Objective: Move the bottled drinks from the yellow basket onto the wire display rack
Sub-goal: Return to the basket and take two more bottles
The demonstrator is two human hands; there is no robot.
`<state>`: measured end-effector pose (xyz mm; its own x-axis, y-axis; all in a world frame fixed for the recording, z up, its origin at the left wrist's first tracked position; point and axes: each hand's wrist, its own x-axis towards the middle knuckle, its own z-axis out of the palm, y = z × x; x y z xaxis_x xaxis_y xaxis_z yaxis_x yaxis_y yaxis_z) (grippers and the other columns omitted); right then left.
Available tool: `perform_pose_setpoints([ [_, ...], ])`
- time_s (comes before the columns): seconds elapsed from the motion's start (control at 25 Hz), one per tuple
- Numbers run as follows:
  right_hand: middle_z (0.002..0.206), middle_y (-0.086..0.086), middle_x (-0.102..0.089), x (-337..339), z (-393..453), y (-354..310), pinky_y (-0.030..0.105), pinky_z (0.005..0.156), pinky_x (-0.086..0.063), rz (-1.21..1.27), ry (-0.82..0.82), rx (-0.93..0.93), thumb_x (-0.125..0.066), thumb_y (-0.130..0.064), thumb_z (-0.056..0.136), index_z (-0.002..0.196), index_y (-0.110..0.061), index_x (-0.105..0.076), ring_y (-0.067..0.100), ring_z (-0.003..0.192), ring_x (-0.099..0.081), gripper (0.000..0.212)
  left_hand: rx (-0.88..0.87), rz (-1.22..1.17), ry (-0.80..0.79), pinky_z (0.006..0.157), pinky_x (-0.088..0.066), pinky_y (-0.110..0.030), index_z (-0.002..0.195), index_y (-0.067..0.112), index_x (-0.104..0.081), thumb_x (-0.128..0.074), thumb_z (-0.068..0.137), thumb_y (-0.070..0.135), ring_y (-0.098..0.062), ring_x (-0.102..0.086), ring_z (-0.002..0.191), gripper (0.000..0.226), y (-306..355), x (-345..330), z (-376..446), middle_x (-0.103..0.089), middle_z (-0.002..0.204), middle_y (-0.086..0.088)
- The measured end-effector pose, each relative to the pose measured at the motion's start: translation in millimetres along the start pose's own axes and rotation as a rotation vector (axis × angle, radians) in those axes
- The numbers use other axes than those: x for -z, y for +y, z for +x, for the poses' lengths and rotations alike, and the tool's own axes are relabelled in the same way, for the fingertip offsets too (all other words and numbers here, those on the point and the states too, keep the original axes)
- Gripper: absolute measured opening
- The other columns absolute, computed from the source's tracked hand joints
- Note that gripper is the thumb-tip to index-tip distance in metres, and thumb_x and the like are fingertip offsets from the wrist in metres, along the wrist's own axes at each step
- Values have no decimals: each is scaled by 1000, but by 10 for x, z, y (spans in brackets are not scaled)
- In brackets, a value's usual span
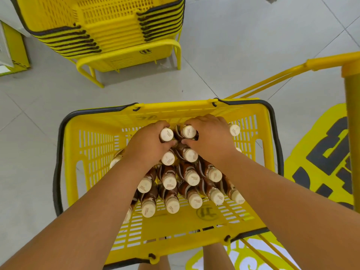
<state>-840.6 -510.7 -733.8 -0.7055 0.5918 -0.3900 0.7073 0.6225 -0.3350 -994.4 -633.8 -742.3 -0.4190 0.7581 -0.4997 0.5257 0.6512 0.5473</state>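
Note:
A yellow basket (93,145) with dark handles stands on the floor below me. Several brown bottled drinks with cream caps (169,182) stand packed inside it. My left hand (146,143) is closed around the neck of one bottle (166,134) near the basket's far wall. My right hand (210,137) is closed around the neck of the neighbouring bottle (188,131). Two more bottles (234,129) stand at the right wall, partly hidden by my right arm. The yellow frame of the display rack (352,121) rises at the right edge; its wire shelves are out of view.
A tall stack of nested yellow baskets (109,28) sits in a yellow tube stand at the top left. Grey tiled floor (243,45) surrounds the basket. A yellow and black floor graphic (319,158) lies at the right, beside the rack.

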Motion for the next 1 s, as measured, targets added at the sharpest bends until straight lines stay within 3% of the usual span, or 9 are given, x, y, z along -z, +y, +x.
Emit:
perform_pose_setpoints([
  [0.28, 108, 0, -75, 94, -115, -34, 44, 91, -47, 206, 94, 4, -82, -39, 83, 110, -19, -77, 26, 109, -62, 34, -20, -86, 103, 72, -45, -27, 120, 22, -65, -81, 85, 27, -20, -63, 93, 39, 53, 98, -77, -72, 106, -1],
  [0.4, 110, -2, -73, 314, -253, -113, 27, 84, -46, 335, 147, -2, -83, -35, 83, 112, -20, -75, 19, 107, -61, 33, -39, -91, 169, 59, -37, -15, 120, 24, -59, -81, 85, 34, -11, -56, 85, 42, 205, 291, -256, -64, 96, 8],
  [0.52, 108, -8, -71, 684, -466, -254, 10, 73, -41, 466, 194, -28, -83, -31, 83, 111, -23, -73, 4, 94, -58, 31, -59, -145, 211, 54, -35, -12, 114, 30, -56, -82, 83, 39, -4, -57, 78, 41, 428, 599, -529, -65, 89, 13],
  [0.68, 104, -10, -72, 1457, -896, -543, 12, 80, -48, 557, 307, 5, -82, -30, 84, 110, -24, -72, 3, 95, -63, 29, -39, -335, 291, 64, -39, -3, 110, 42, -61, -84, 78, 40, 16, -58, 89, 39, 871, 1223, -1041, -66, 89, 32],
  [0.72, 106, -10, -73, 1694, -1027, -656, 12, 84, -48, 579, 333, 11, -82, -33, 83, 111, -25, -72, 4, 99, -65, 30, -44, -369, 303, 69, -41, -5, 112, 44, -62, -85, 78, 39, 15, -60, 92, 41, 1010, 1414, -1197, -67, 93, 35],
  [0.84, 106, -18, -73, 2442, -1392, -1053, 15, 90, -50, 643, 377, -4, -80, -44, 79, 110, -34, -71, 1, 103, -67, 34, -84, -426, 352, 88, -55, -32, 118, 46, -63, -85, 78, 34, 0, -67, 101, 47, 1437, 2056, -1667, -71, 102, 25],
  [1.0, 108, -18, -74, 3476, -1852, -1549, 21, 95, -55, 734, 400, 78, -87, -30, 79, 111, -33, -74, 0, 107, -68, 35, -194, -515, 385, 97, -55, -45, 122, 37, -59, -85, 81, 28, -8, -66, 112, 50, 1978, 3022, -2278, -72, 117, 17],
])
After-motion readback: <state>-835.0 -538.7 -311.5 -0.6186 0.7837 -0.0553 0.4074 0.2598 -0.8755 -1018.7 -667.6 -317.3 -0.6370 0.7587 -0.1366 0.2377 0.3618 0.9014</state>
